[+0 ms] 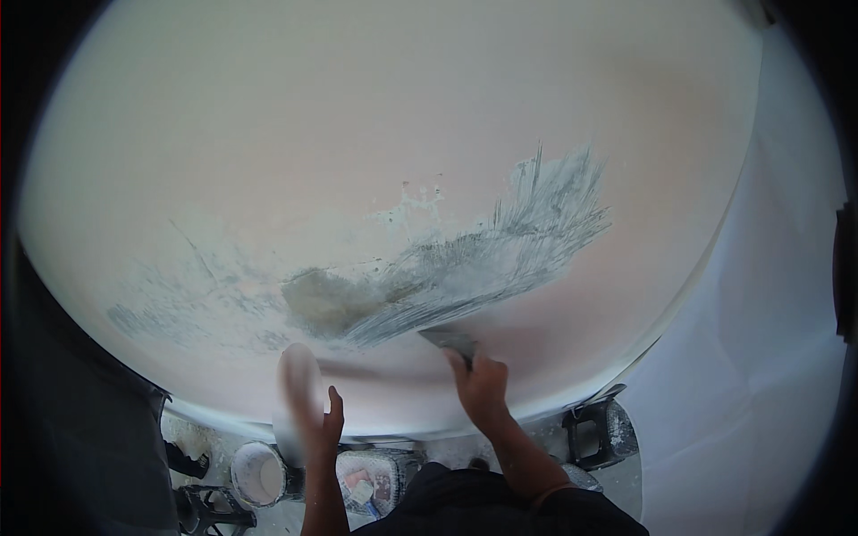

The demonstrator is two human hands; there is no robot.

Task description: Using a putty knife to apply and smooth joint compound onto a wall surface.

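Observation:
My right hand [480, 384] grips a dark metal scraper [447, 344], its blade against the curved pale pink-white surface [429, 89] at the lower edge of a streaked grey patch [465, 268]. Thinner grey smears [170, 304] spread left of it, with a greenish-brown blot in between. Lower centre, my left hand [322, 424] holds a pale, flat, rounded board [297, 384], seen nearly edge-on and blurred, with my thumb sticking up beside it.
A pale bucket [264, 473], black plastic stools [214, 516] [608, 433] and a crusted tray [389, 473] with a blue-handled tool sit on the floor below. A white sheet [760, 357] hangs at right, dark cloth [89, 420] at lower left.

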